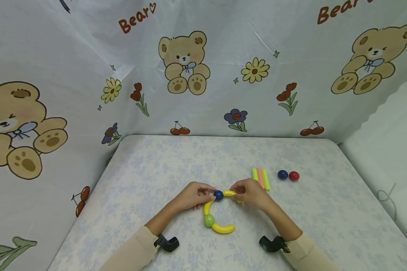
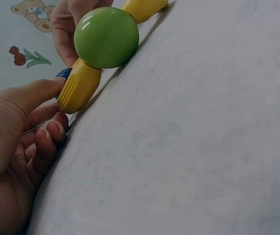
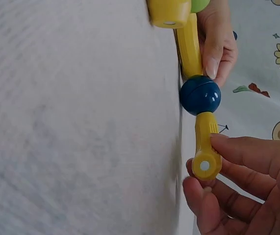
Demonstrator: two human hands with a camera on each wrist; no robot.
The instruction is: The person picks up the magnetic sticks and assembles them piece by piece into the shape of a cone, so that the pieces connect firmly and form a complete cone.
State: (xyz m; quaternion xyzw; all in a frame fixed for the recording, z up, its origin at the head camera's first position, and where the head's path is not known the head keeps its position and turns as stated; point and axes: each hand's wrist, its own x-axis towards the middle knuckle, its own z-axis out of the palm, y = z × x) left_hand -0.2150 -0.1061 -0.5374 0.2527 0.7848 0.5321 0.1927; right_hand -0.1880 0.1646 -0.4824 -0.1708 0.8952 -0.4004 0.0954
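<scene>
A chain of curved yellow magnetic rods and balls lies on the table, bent into an open C. Its lower yellow rod (image 1: 223,228) joins a green ball (image 1: 208,220), and another yellow rod (image 3: 190,46) links that to a blue ball (image 3: 200,95). My left hand (image 1: 195,195) pinches the blue ball between thumb and fingers. Between its thumb and fingertips, my right hand (image 1: 249,192) grips the third yellow rod (image 3: 206,129), whose near end meets the blue ball. A pale metal disc shows on that rod's free end in the right wrist view.
Green and orange straight sticks (image 1: 260,179) lie side by side behind my right hand. A loose blue ball (image 1: 283,174) and a red ball (image 1: 294,175) sit farther right. Something reddish, mostly hidden, lies under my left hand. A bear-print curtain (image 1: 210,113) hangs along the table's back edge.
</scene>
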